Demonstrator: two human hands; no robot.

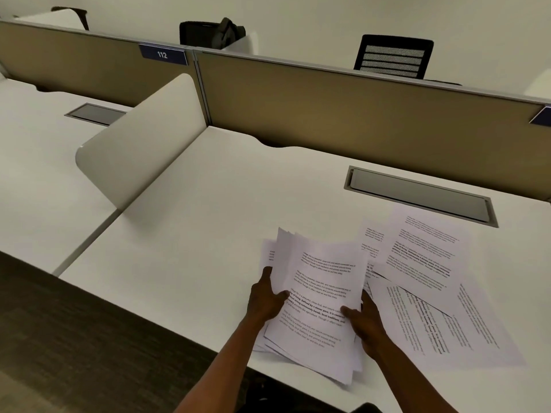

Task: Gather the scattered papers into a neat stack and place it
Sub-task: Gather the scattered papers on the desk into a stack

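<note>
A loose, uneven bundle of printed white sheets [316,296] is held over the front edge of the white desk [214,204]. My left hand [267,296] grips its left side with the thumb on top. My right hand [362,320] grips its right side the same way. The sheets are fanned, and their corners stick out at the top and bottom. To the right, several more printed papers [429,281] lie flat and overlapping on the desk, turned at different angles.
A grey cable hatch [420,195] is set into the desk behind the papers. A tan partition [343,114] runs along the back and a white side divider [143,138] stands at the left. Dark carpet [74,332] lies below the front edge.
</note>
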